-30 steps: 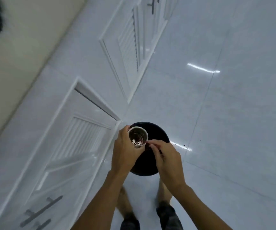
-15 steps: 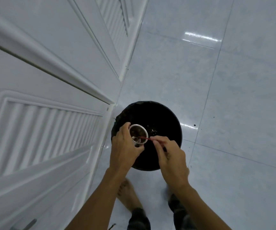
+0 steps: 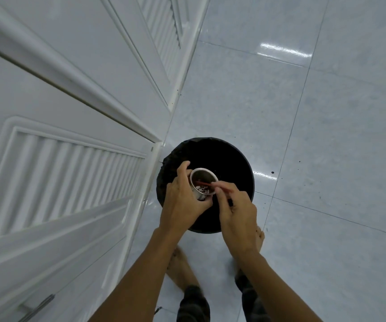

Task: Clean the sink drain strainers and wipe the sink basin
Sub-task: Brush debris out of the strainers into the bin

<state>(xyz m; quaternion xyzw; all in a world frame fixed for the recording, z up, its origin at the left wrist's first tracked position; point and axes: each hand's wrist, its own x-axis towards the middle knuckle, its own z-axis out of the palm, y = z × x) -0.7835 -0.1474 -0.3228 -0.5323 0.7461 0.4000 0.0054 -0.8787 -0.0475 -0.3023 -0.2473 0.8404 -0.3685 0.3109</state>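
My left hand (image 3: 184, 201) grips a round metal drain strainer (image 3: 203, 182) by its side and holds it over a black trash bin (image 3: 231, 159) on the floor. Dark food scraps lie inside the strainer cup. My right hand (image 3: 236, 210) pinches a thin red stick (image 3: 207, 184) whose tip reaches into the strainer. The sink is out of view.
White louvred cabinet doors (image 3: 66, 173) fill the left side, with one door edge close to the bin. Glossy pale floor tiles (image 3: 315, 135) spread to the right, dotted with a few dark specks. My bare feet (image 3: 180, 263) stand just behind the bin.
The view has dropped closer to the bin and cabinet door. The red stick's tip has gone deeper into the strainer while my left hand keeps holding it over the bin.
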